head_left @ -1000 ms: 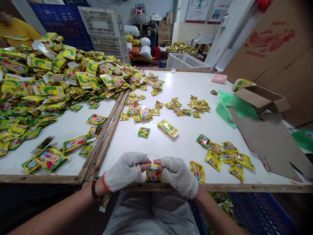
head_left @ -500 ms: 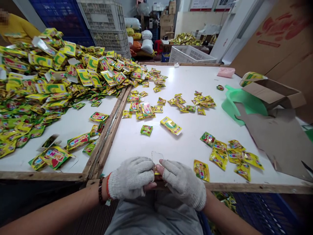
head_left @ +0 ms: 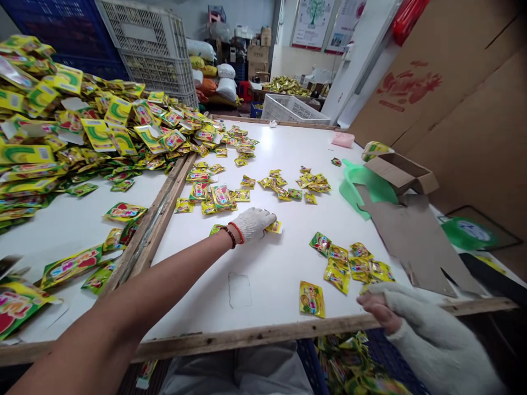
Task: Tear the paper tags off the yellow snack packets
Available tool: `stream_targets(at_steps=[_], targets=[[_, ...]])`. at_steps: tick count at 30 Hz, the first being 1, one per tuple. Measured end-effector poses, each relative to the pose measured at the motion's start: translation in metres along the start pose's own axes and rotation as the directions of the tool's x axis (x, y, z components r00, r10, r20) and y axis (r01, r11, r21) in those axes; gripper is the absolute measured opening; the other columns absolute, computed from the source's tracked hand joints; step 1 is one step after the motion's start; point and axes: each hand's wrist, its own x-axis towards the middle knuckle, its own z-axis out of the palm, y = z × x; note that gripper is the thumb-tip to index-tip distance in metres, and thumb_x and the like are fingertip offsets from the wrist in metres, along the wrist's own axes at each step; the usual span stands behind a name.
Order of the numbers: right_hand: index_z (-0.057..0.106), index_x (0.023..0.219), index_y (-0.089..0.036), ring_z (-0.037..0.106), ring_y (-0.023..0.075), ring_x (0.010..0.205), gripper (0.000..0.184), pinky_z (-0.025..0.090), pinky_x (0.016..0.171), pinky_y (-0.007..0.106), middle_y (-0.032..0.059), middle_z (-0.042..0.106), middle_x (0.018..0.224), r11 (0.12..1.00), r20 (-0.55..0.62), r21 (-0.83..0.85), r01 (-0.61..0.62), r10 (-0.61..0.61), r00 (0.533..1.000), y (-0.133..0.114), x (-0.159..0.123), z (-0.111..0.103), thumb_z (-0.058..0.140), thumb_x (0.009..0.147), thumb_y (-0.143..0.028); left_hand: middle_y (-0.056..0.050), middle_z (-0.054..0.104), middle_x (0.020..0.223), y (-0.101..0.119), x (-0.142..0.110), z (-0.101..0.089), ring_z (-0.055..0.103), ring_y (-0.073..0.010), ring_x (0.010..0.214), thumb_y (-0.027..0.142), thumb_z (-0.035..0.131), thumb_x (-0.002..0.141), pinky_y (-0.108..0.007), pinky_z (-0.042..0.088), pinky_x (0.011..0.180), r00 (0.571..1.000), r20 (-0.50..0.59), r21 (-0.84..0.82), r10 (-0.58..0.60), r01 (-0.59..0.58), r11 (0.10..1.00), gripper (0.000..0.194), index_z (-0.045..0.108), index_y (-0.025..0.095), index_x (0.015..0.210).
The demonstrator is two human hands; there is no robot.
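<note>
My left hand (head_left: pixel 256 223), in a white knitted glove with bare fingertips, reaches out over the white tabletop. Its fingers are closed on a small yellow carton (head_left: pixel 275 226), most of which the hand covers. A green packet (head_left: pixel 216 229) lies partly behind the left wrist. My right hand (head_left: pixel 415 318), gloved the same way and slightly blurred, is at the front edge on the right, its fingers curled together; what they hold, if anything, is hidden. Just left of it are a yellow packet (head_left: pixel 312 299) and a cluster of candy packets (head_left: pixel 338 269).
A wooden strip (head_left: pixel 158 211) divides the tabletop, with a large heap of cartons and packets (head_left: pixel 119 123) to its left. At right are a green scoop (head_left: pixel 360 184), flattened cardboard (head_left: pixel 424 241) and an open box (head_left: pixel 401 170). Below the edge stands a blue crate (head_left: pixel 381 351) with packets.
My hands have parted from the front edge. The left has stretched forward onto the yellow carton, and the right has swung out to the right. The view has turned right.
</note>
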Motion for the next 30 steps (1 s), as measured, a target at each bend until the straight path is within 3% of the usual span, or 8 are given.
stream_targets(at_steps=[6, 11, 14, 16, 19, 22, 25, 30], targets=[[0.058, 0.103, -0.02, 0.065, 0.0228, 0.093, 0.025, 0.056, 0.078, 0.035, 0.0094, 0.067, 0.102, 0.809, 0.105, 0.526, -0.263, 0.245, 0.964, -0.013, 0.013, 0.116, 0.06, 0.08, -0.031, -0.01, 0.063, 0.094, 0.038, -0.057, -0.005, 0.059, -0.0194, 0.082, 0.027, 0.039, 0.09, -0.031, 0.048, 0.073, 0.952, -0.225, -0.212, -0.209, 0.162, 0.964, 0.023, 0.054, 0.014, 0.101], [0.048, 0.1, -0.022, 0.066, 0.0189, 0.093, 0.024, 0.055, 0.08, 0.032, 0.0067, 0.068, 0.102, 0.542, 0.193, 0.797, -0.268, 0.192, 0.962, -0.042, 0.011, 0.177, 0.06, 0.08, -0.026, -0.006, 0.064, 0.102, 0.069, -0.124, 0.007, 0.06, -0.0188, 0.093, 0.032, 0.049, 0.086, -0.029, 0.051, 0.078, 0.882, -0.107, -0.805, -0.46, 0.195, 0.56, 0.031, 0.049, 0.016, 0.113], [0.052, 0.1, -0.02, 0.067, 0.0188, 0.089, 0.022, 0.056, 0.079, 0.032, 0.0063, 0.07, 0.098, 0.581, 0.224, 0.764, -0.282, 0.171, 0.96, -0.052, 0.0, 0.186, 0.059, 0.08, -0.027, -0.006, 0.064, 0.103, 0.07, -0.154, 0.02, 0.063, -0.0186, 0.09, 0.028, 0.053, 0.083, -0.031, 0.053, 0.076, 0.805, -0.097, -0.901, -0.585, 0.179, 0.396, 0.04, 0.038, 0.019, 0.12], [0.059, 0.102, -0.018, 0.066, 0.0206, 0.091, 0.024, 0.055, 0.081, 0.035, 0.0077, 0.07, 0.101, 0.663, 0.238, 0.698, -0.271, 0.142, 0.961, -0.052, -0.006, 0.187, 0.059, 0.079, -0.026, -0.007, 0.064, 0.105, 0.068, -0.17, 0.026, 0.063, -0.0185, 0.092, 0.025, 0.054, 0.083, -0.033, 0.052, 0.079, 0.775, -0.167, -0.865, -0.61, 0.182, 0.468, 0.038, 0.04, 0.019, 0.118], [0.067, 0.098, -0.018, 0.066, 0.0231, 0.09, 0.023, 0.053, 0.084, 0.04, 0.0075, 0.071, 0.098, 0.784, 0.275, 0.579, -0.225, 0.073, 0.959, -0.049, -0.01, 0.183, 0.059, 0.078, -0.026, -0.008, 0.064, 0.104, 0.065, -0.186, 0.024, 0.061, -0.0192, 0.093, 0.023, 0.053, 0.082, -0.033, 0.048, 0.085, 0.816, -0.227, -0.698, -0.531, 0.244, 0.674, 0.027, 0.053, 0.016, 0.109], [0.07, 0.09, -0.018, 0.066, 0.022, 0.081, 0.019, 0.054, 0.077, 0.037, 0.0063, 0.072, 0.088, 0.851, 0.32, 0.492, -0.184, 0.019, 0.947, -0.052, -0.007, 0.179, 0.056, 0.08, -0.026, -0.006, 0.066, 0.094, 0.066, -0.192, 0.014, 0.06, -0.0182, 0.087, 0.024, 0.052, 0.083, -0.03, 0.048, 0.082, 0.869, -0.205, -0.644, -0.451, 0.227, 0.73, 0.017, 0.061, 0.015, 0.096], [0.068, 0.086, -0.017, 0.064, 0.0192, 0.072, 0.018, 0.055, 0.068, 0.031, 0.0044, 0.07, 0.078, 0.849, 0.32, 0.497, -0.177, 0.01, 0.947, -0.062, 0.0, 0.181, 0.055, 0.08, -0.027, -0.003, 0.063, 0.081, 0.068, -0.191, 0.006, 0.058, -0.0154, 0.078, 0.026, 0.054, 0.082, -0.027, 0.048, 0.075, 0.852, -0.205, -0.717, -0.482, 0.204, 0.667, 0.012, 0.059, 0.015, 0.083], [0.063, 0.106, -0.016, 0.065, 0.0167, 0.074, 0.029, 0.055, 0.067, 0.027, 0.0043, 0.07, 0.086, 0.819, 0.336, 0.549, -0.167, -0.034, 0.941, -0.071, 0.008, 0.186, 0.051, 0.081, -0.022, -0.003, 0.063, 0.089, 0.068, -0.191, 0.003, 0.059, -0.0154, 0.08, 0.025, 0.059, 0.078, -0.026, 0.048, 0.072, 0.82, -0.138, -0.842, -0.555, 0.199, 0.502, 0.028, 0.054, 0.015, 0.104]])
